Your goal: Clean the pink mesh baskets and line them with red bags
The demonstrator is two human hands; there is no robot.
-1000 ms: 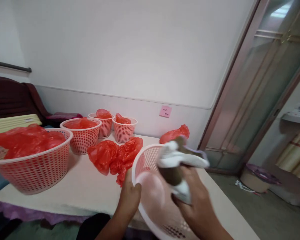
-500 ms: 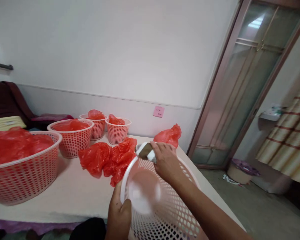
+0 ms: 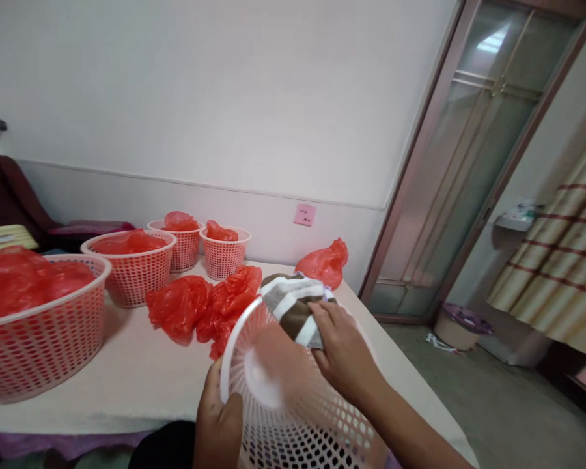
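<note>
A pale pink plastic basket [image 3: 317,430] with a perforated wall is tilted toward me at the table's near right. My left hand [image 3: 218,417] grips its rim on the left, thumb on the inner side. In my right hand [image 3: 344,352] is a striped cloth [image 3: 293,301] in brown, white and grey, lying over the far rim. My right fingers are closed on the cloth's right side. Crumpled red plastic bags [image 3: 205,306] lie on the table just beyond the basket. Another red bag [image 3: 325,262] sits behind the cloth.
Several pink baskets [image 3: 43,345] holding red bags stand on the left and back of the white table [image 3: 141,384]. A pink note [image 3: 305,214] is on the wall. On the floor at right is a bin [image 3: 458,327], near a glass-panelled door [image 3: 439,169].
The cloth has spread from a small bunch to a wider piece over the rim. My right hand has shifted right and down. The left hand keeps its grip; the view has turned slightly.
</note>
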